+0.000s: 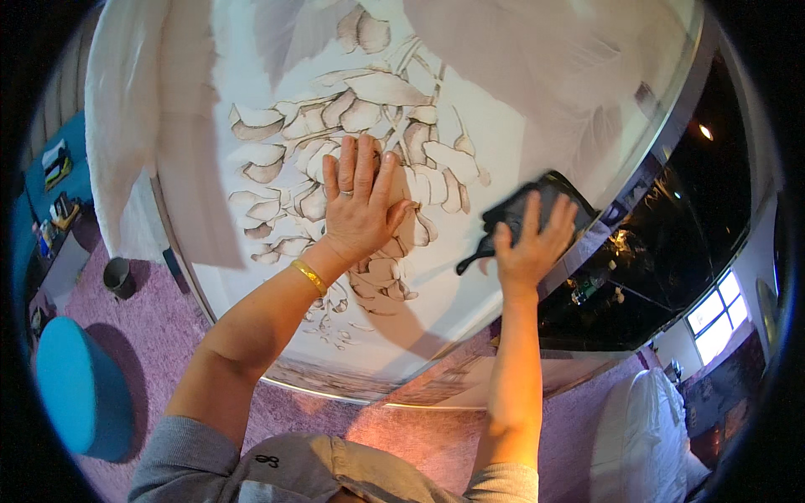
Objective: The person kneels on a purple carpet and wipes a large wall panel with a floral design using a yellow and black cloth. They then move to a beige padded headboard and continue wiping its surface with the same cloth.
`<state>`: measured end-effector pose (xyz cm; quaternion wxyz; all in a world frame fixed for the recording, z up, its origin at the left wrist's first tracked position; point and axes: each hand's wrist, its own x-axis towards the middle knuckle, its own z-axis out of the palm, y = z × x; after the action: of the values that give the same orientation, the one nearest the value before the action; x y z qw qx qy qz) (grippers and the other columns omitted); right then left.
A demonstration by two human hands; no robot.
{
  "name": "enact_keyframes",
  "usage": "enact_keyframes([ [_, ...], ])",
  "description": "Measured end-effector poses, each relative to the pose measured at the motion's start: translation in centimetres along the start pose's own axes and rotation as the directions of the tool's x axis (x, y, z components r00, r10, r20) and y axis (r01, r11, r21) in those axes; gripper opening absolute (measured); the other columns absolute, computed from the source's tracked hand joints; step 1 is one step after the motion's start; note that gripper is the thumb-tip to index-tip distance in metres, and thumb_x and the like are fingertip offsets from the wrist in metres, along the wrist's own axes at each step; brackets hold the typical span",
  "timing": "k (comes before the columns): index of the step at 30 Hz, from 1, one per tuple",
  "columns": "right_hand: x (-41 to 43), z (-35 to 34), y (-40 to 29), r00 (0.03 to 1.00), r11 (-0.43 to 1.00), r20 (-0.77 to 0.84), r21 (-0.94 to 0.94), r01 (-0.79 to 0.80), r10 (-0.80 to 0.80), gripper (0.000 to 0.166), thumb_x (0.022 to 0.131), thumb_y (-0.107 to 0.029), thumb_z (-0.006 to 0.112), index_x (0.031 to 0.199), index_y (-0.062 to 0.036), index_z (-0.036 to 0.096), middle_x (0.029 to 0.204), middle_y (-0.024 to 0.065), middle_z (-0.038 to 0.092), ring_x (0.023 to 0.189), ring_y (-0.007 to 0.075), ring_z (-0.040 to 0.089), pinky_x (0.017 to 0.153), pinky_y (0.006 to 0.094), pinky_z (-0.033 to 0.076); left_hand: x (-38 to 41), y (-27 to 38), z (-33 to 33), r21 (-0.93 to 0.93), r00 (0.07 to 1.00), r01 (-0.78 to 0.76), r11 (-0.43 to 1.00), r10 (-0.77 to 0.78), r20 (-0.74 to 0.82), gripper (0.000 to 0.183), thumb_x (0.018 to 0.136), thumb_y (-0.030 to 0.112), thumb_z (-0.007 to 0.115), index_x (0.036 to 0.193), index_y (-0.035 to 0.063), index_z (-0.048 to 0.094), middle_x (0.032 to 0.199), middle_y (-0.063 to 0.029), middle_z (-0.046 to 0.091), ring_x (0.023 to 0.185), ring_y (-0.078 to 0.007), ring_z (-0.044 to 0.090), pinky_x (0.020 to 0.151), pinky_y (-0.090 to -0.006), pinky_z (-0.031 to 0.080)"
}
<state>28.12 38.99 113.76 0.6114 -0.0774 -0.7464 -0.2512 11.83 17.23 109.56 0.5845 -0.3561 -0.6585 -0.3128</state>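
Note:
A broad pale panel (490,113) printed with leaves and brown-outlined blossoms stands before me. My left hand (360,195) lies flat on the blossoms, fingers spread, holding nothing. A ring is on one of its fingers and a gold bracelet (309,277) circles the wrist. To the right, my right hand (533,242) presses a black cloth (556,182) against the panel near its right edge. That cloth is blurred, and a narrow end of it hangs down to the left; the hand covers its middle.
Along the panel's right side runs a glossy black surface (704,226) with reflections. White fabric (122,126) hangs at the left. A blue stool (82,390) and a dark bin (118,278) stand on the pink carpet (170,339). A white-covered bed (641,434) is at lower right.

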Motion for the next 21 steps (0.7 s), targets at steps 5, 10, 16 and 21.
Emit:
enact_keyframes([
  [5, -9.4, 0.1, -2.0, 0.995, 0.997, 0.068, -0.010, -0.070, 0.071, 0.056, 0.096, -0.044, 0.042, 0.135, -0.0046, 0.049, 0.148, 0.0292, 0.030, 0.136, 0.0524, 0.028, 0.105, 0.0627, 0.027, 0.0, 0.4, 0.2, -0.019, 1.000, -0.006, 1.000, 0.006, -0.012, 0.076, 0.081, 0.036, 0.068, 0.141, 0.0015, 0.039, 0.152, -0.0307, 0.022, 0.142, -0.0489, 0.016, 0.113, -0.0598, 0.008],
  [10, -9.9, 1.1, -2.5, 1.000, 0.999, 0.002, -0.047, -0.022, 0.023, 0.056, 0.097, -0.046, 0.038, 0.134, -0.0059, 0.050, 0.148, 0.0297, 0.031, 0.135, 0.0528, 0.029, 0.104, 0.0625, 0.027, -0.1, 0.2, 0.1, -0.010, 1.000, 0.000, 1.000, 0.000, -0.003, 0.074, 0.080, 0.036, 0.069, 0.140, 0.0016, 0.041, 0.151, -0.0302, 0.024, 0.142, -0.0487, 0.018, 0.113, -0.0604, 0.009],
  [16, 1.1, 0.8, -1.9, 0.989, 0.989, -0.055, -0.046, -0.142, 0.139, 0.054, 0.095, -0.040, 0.043, 0.138, -0.0086, 0.049, 0.149, 0.0288, 0.028, 0.137, 0.0501, 0.026, 0.106, 0.0602, 0.027, -0.1, 0.0, 0.3, 0.035, 0.999, 0.004, 0.999, -0.003, -0.038, 0.070, 0.083, 0.041, 0.065, 0.139, 0.0041, 0.045, 0.149, -0.0288, 0.030, 0.140, -0.0469, 0.025, 0.112, -0.0588, 0.012],
  [21, -6.8, 1.2, -3.3, 0.984, 0.985, 0.055, 0.058, 0.163, -0.167, 0.047, 0.091, -0.044, 0.046, 0.132, -0.0224, 0.054, 0.146, 0.0254, 0.036, 0.134, 0.0503, 0.033, 0.106, 0.0638, 0.026, 0.0, 0.1, 0.1, 0.007, 1.000, -0.007, 1.000, 0.007, -0.025, 0.072, 0.082, 0.037, 0.067, 0.139, 0.0018, 0.042, 0.150, -0.0298, 0.028, 0.140, -0.0480, 0.023, 0.112, -0.0594, 0.011],
])
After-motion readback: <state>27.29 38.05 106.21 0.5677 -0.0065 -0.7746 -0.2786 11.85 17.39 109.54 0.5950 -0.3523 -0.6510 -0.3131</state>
